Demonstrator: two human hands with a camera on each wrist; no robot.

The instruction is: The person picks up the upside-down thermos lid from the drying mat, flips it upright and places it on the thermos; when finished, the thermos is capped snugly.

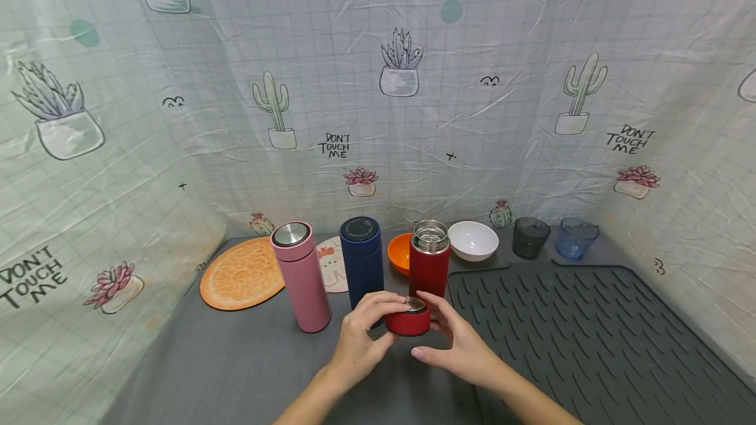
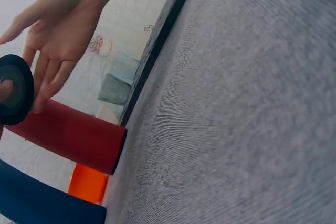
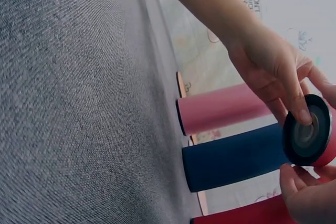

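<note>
A red flask lid [image 1: 408, 321] with a steel top is held just above the grey tabletop [image 1: 236, 359]. My left hand [image 1: 378, 313] grips it, fingers curled over its top and left side. In the right wrist view the left hand's thumb presses on the lid's dark underside [image 3: 310, 129]. My right hand [image 1: 440, 323] is at the lid's right side, its fingers fairly straight, the tips touching or nearly touching the rim [image 2: 13, 90]. The open red flask [image 1: 429, 261] stands upright right behind the lid, its steel mouth uncovered.
A pink flask [image 1: 301, 274] and a navy flask [image 1: 361, 258] stand capped to the left. Behind are an orange bowl [image 1: 397, 251], a white bowl [image 1: 472, 240], a dark cup [image 1: 529, 236] and a blue cup [image 1: 575, 237]. An orange round mat [image 1: 242, 272] lies left, a ribbed drying mat [image 1: 590, 333] right.
</note>
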